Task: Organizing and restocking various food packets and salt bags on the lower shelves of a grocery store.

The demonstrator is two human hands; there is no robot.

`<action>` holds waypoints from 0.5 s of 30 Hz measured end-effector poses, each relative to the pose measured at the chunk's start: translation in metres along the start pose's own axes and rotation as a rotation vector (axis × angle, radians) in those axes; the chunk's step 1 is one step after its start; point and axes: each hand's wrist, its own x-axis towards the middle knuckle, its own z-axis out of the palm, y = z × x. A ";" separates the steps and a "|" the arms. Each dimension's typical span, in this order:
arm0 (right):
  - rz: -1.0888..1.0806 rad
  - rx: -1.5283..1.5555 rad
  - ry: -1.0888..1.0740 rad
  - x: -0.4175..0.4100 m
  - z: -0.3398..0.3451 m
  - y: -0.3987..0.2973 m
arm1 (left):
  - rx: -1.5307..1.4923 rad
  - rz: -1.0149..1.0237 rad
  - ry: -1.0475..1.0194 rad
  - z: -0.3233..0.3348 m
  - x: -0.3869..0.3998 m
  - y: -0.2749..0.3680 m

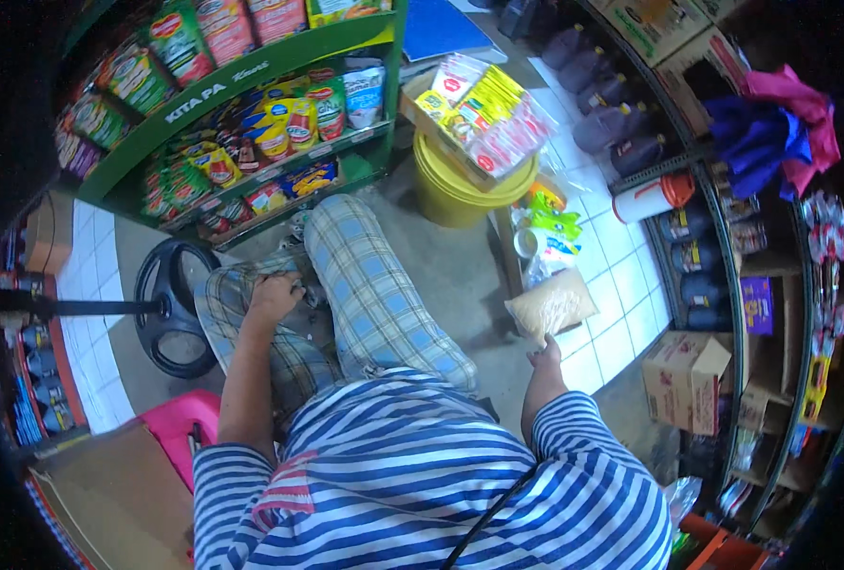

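My right hand (546, 350) is at the near corner of a clear plastic bag of light brown granules (553, 305), its fingers closed on that corner. Under and beyond the bag, a low carton edge holds a white cup (528, 243) and green and orange plastic packets (551, 214). Over my left knee, in plaid trousers, rests my left hand (278, 293), its fingers curled; whether anything is in them cannot be told.
A yellow bucket (443, 192) carries an open box of packets (496, 121). Ahead is a green shelf (251, 78) of pouches. A fan's black round base (172, 308) stands left. At right are metal shelves and a cardboard carton (682, 381).
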 end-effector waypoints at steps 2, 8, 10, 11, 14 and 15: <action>0.016 -0.027 -0.069 0.003 0.010 0.000 | 0.001 -0.016 -0.015 0.008 -0.004 -0.002; 0.123 -0.079 -0.241 0.024 0.032 -0.017 | 0.056 -0.008 -0.077 0.004 -0.006 0.007; 0.143 0.032 -0.215 0.028 0.049 -0.027 | 0.062 0.007 -0.075 0.004 -0.007 0.012; 0.139 0.051 -0.225 0.031 0.050 -0.031 | 0.075 0.007 -0.054 0.005 -0.006 0.012; 0.019 0.059 -0.091 0.019 0.056 -0.041 | 0.092 0.001 -0.038 0.012 -0.003 0.003; -0.009 0.024 -0.033 0.011 0.053 -0.047 | 0.087 -0.009 -0.039 0.014 -0.001 0.000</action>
